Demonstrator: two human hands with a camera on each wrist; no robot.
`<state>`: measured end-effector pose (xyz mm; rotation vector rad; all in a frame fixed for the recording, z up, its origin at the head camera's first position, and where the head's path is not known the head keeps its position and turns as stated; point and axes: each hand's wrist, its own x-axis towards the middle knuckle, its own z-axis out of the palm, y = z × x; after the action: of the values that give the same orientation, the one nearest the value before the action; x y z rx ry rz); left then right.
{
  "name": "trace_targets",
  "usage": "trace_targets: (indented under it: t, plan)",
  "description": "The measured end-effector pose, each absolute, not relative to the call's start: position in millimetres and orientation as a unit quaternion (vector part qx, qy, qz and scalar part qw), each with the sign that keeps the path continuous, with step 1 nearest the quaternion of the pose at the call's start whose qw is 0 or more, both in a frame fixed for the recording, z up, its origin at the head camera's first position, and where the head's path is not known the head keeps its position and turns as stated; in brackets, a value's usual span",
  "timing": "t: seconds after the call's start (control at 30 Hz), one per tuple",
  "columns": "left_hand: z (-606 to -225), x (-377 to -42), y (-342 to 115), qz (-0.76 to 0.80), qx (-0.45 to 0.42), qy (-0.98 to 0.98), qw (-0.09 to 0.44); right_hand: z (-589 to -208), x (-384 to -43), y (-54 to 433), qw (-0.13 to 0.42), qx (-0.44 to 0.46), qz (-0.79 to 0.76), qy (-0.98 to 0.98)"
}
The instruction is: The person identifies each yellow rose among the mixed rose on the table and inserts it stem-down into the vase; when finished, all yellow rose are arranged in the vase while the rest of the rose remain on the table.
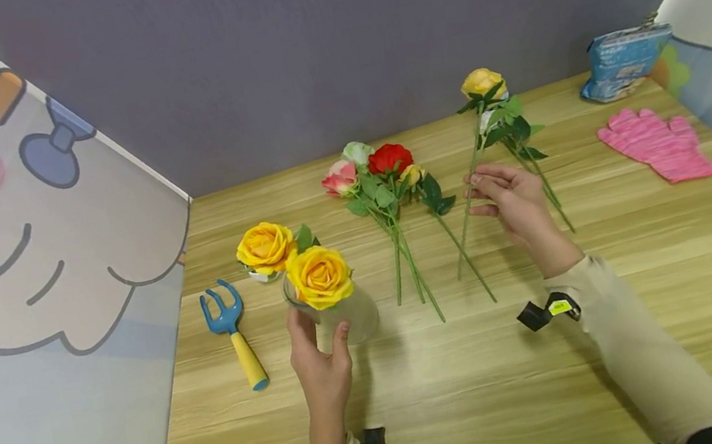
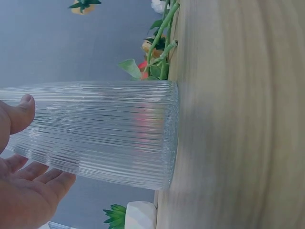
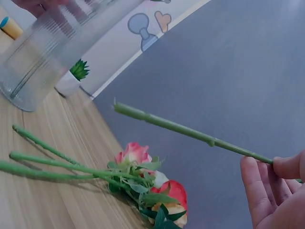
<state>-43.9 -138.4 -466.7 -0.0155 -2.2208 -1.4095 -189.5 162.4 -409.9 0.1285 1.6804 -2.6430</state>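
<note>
My left hand (image 1: 322,373) grips a clear ribbed glass vase (image 2: 105,129) standing upright on the table, thumb on one side and fingers on the other. Two large yellow roses (image 1: 320,276) show at its mouth, and a stem is visible through the glass in the right wrist view. My right hand (image 1: 524,213) pinches the green stem (image 3: 176,129) of a paler yellow rose (image 1: 483,83) between thumb and fingers. That stem is raised off the table, bloom pointing away from me. Between the hands lie several flowers, among them a red rose (image 1: 390,158) and a pink rose (image 1: 340,178).
A blue hand fork (image 1: 225,318) with a yellow handle lies at the left. Near the vase stands a small white pot (image 2: 140,215) with a green plant. Another leafy stem (image 1: 543,183) lies beyond my right hand. Further right are a pink glove (image 1: 657,144) and a blue bag (image 1: 626,63).
</note>
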Motion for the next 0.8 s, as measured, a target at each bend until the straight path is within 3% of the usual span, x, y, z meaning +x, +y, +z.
trace_targets:
  t: [0.5, 0.8]
  plan:
    - [-467, -44, -139, -0.517, -0.010, -0.816, 0.258, -396, -173, 140, -0.098, 0.009, -0.893, 0.440]
    - [-467, -44, -139, -0.515, -0.006, -0.817, 0.258, -384, -167, 117, -0.124, -0.009, -0.896, 0.427]
